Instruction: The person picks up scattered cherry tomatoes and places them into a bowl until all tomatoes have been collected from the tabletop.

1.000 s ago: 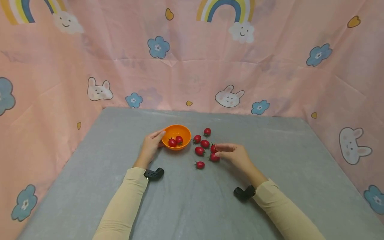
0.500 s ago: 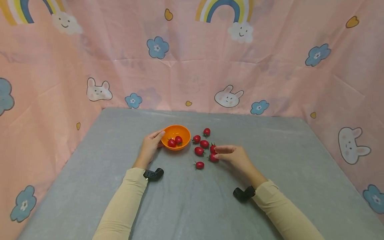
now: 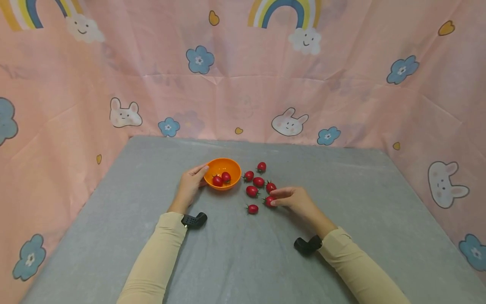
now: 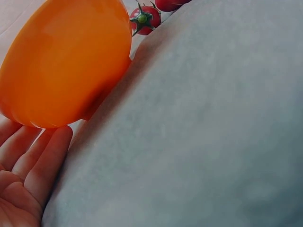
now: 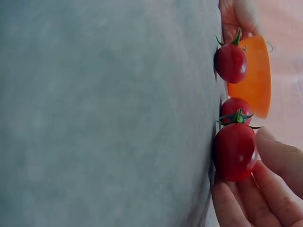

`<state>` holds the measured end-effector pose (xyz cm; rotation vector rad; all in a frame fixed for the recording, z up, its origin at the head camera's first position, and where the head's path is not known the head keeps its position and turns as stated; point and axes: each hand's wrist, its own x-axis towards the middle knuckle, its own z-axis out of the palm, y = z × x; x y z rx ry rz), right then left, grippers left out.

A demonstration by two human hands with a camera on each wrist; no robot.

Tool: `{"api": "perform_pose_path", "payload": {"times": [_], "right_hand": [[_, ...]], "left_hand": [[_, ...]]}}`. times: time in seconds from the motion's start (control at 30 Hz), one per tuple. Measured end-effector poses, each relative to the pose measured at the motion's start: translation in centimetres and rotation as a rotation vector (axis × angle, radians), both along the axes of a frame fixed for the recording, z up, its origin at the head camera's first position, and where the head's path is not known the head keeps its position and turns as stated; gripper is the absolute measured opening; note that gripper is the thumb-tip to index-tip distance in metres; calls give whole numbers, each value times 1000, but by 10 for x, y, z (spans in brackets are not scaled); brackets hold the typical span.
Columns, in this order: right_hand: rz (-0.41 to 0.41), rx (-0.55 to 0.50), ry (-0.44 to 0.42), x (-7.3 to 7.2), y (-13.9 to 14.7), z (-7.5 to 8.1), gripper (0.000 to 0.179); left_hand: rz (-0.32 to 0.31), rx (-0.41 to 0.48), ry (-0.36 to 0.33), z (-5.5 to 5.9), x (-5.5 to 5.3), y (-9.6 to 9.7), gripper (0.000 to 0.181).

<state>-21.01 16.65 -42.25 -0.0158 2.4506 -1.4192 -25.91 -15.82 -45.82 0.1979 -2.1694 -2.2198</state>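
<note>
My left hand (image 3: 190, 185) holds an orange bowl (image 3: 232, 169) by its left side, thumb on the rim and fingers against the outer wall, as the left wrist view shows of the bowl (image 4: 66, 61). Two red cherry tomatoes (image 3: 217, 181) lie inside it. To the right, my right hand (image 3: 298, 199) pinches a cherry tomato (image 3: 268, 202) between thumb and fingers. In the right wrist view this tomato (image 5: 234, 153) has its green stem end turned away from the palm, low at the cloth. Another tomato (image 3: 271, 187) lies just beyond the fingertips.
Several more cherry tomatoes (image 3: 252, 191) lie loose between the bowl and the right hand, one (image 3: 252, 209) nearer the front. A grey cloth (image 3: 235, 261) covers the table. Behind it hangs a pink patterned curtain (image 3: 243, 97).
My right hand has lowered slightly towards me and its fingers have come closer around the near tomato, which has shifted a little. The left hand and bowl stay put.
</note>
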Motion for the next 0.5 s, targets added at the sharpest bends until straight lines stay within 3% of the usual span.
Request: {"api": "perform_pose_path", "payload": {"times": [0.5], "right_hand": [[8, 22, -3, 0, -3, -1, 34]], "left_hand": [[-5, -13, -15, 1, 1, 0, 43]]}}
